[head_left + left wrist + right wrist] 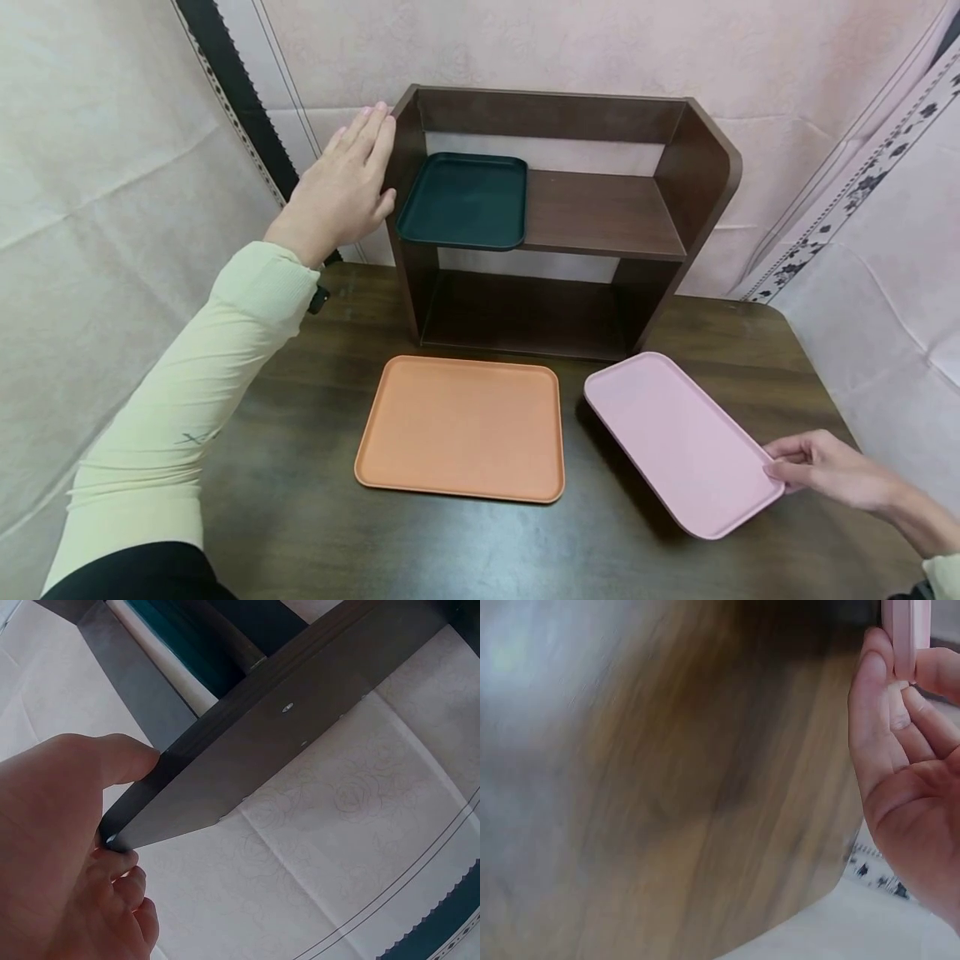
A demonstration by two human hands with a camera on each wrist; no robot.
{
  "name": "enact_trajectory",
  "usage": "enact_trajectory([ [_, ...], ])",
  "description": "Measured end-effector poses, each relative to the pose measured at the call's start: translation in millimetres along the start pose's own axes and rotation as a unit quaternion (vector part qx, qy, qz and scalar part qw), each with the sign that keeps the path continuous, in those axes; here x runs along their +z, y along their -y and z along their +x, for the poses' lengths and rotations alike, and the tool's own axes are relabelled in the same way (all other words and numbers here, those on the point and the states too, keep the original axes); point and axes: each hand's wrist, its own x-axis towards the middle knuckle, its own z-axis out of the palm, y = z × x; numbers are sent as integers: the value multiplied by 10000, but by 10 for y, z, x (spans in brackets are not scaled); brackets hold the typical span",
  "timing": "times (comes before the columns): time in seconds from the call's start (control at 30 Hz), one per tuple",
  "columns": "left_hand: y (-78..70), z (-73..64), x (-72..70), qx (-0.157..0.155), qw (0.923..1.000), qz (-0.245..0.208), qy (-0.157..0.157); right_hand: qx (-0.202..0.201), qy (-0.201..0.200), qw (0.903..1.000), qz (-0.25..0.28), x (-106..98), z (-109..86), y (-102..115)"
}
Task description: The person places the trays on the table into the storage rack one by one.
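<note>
My left hand is raised with straight fingers at the outer left side of a dark brown two-tier shelf. In the left wrist view its thumb touches the front edge of the side panel. With thumb and fingers, my right hand pinches the lower right corner of a pink rectangular tray, tilted above the table with a shadow beside it. Only the tray's edge appears in the right wrist view. An orange tray lies flat before the shelf.
A dark green tray occupies the left part of the shelf's upper board. The lower board sits beneath it. Pale cloth hangs behind and on both sides of the dark wooden table.
</note>
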Motion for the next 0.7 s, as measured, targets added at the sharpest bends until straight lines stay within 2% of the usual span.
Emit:
enact_trajectory([
  [0.23, 3, 6, 8, -17, 10000, 1, 52, 105, -75, 9999, -91, 128, 166, 298],
  [0.5, -6, 8, 11, -33, 10000, 20, 68, 92, -80, 9999, 54, 276, 326, 767],
  [0.7, -3, 6, 3, -45, 10000, 19, 60, 284, -212, 9993, 110, 329, 397, 1105],
])
